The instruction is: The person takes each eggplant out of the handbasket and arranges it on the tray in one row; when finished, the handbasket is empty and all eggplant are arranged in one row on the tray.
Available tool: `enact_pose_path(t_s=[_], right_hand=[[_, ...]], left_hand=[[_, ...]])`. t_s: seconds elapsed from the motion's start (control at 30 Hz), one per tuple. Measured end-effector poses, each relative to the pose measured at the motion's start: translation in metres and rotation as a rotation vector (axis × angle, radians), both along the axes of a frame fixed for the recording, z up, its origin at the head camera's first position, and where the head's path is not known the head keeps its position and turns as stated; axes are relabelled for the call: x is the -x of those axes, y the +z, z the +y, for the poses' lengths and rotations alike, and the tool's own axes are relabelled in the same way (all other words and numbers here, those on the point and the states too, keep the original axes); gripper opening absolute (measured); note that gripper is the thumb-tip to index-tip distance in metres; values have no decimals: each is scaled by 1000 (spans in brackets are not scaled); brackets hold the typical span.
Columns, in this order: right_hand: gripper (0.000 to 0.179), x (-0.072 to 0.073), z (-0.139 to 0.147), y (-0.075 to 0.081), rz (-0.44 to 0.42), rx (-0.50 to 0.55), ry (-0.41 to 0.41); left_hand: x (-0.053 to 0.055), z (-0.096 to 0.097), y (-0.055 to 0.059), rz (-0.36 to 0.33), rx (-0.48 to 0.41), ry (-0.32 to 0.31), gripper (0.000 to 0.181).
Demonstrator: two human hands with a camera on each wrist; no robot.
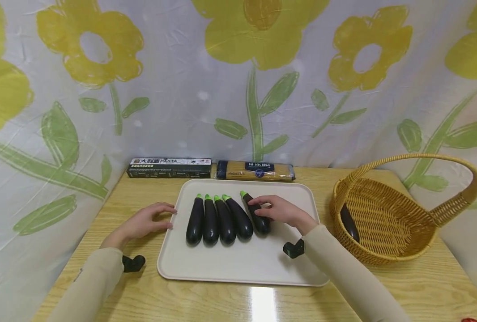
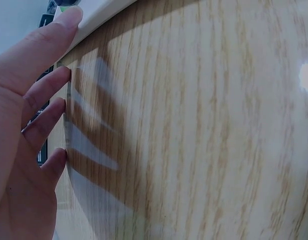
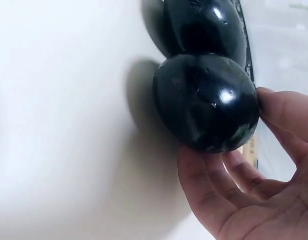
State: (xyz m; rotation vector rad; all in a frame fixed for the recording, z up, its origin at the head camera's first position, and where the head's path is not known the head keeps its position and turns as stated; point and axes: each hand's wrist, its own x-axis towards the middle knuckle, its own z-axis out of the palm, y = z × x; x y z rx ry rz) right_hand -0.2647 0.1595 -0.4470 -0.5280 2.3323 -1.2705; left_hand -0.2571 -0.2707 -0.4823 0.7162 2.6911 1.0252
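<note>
Several dark eggplants (image 1: 210, 221) with green stem ends lie side by side on a white tray (image 1: 262, 268). My right hand (image 1: 276, 210) grips the rightmost eggplant (image 1: 261, 223). In the right wrist view, the thumb is on one side of this eggplant (image 3: 206, 102) and the fingers are on the other, with a neighbouring eggplant (image 3: 204, 25) just beyond. My left hand (image 1: 150, 219) holds nothing; its relaxed fingertips are right at the tray's left edge. The left wrist view shows that hand (image 2: 28, 115) with fingers spread over the wood tabletop.
A wicker basket (image 1: 383, 223) with a tall handle stands right of the tray, one eggplant (image 1: 349, 223) inside it. Behind the tray lie a dark green pasta box (image 1: 170, 168) and a spaghetti pack (image 1: 255, 171). A flowered curtain (image 1: 174, 112) hangs at the back.
</note>
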Motion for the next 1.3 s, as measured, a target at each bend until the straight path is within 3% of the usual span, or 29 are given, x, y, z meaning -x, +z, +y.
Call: enact_pose_path(t_s=[1.3], right_hand=[[42,-13,4,0,-134,103,-9]], left_hand=[[0,2,0,16,-8,1,38]])
